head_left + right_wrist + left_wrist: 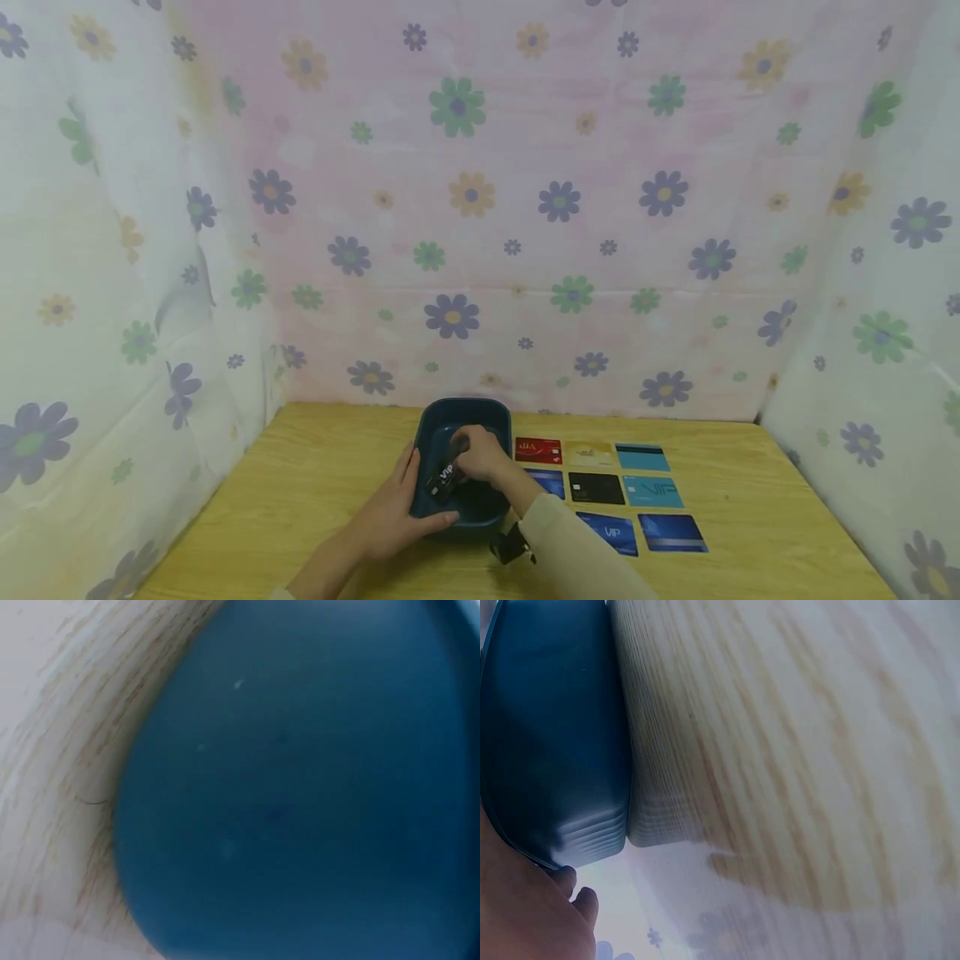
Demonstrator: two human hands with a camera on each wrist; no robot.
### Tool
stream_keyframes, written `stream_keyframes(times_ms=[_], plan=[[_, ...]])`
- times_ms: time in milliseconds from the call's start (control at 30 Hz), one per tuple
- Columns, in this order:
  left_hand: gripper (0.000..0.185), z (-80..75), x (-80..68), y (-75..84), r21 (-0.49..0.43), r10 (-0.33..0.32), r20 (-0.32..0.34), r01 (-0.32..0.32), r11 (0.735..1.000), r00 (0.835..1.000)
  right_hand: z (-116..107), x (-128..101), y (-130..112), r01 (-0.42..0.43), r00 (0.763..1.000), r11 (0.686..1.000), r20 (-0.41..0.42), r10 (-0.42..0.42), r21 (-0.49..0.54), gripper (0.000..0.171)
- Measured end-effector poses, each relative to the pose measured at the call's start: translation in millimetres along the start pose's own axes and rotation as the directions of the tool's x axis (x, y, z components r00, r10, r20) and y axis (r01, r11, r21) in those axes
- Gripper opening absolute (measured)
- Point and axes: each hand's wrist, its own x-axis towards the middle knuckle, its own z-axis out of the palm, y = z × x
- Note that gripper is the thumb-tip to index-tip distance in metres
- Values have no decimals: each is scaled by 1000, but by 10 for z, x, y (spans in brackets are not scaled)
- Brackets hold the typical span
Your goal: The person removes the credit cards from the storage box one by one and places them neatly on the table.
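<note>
A dark blue plastic bin (459,414) stands on the wooden table (315,492) near the back wall. My left hand (408,504) grips its left front corner, thumb over the front rim and fingers along the outer side. My right hand (480,454) reaches down into the bin and pinches a black card (444,477) marked VIP, held tilted inside it. The left wrist view shows the bin's outer wall (555,735) with my fingertips (574,889) below it. Only the bin's blue surface (300,787) and a strip of table fill the right wrist view.
Several cards lie in rows to the right of the bin: red (537,450), gold (589,453), teal (642,457), black (596,487), blue (671,532). Flowered cloth walls (480,208) close in the table on the back and both sides.
</note>
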Motion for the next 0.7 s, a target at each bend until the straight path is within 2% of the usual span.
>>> stream_keyframes(times_ms=[367,700], plan=[[126,4,33,-23,22,-7,-1,7,1000,1000,-176,-181,-150,66,998,998,12,-66,23,34],[128,18,31,-37,30,21,-7,-21,999,1000,-325,-309,-108,131,991,991,-3,-131,-9,39]])
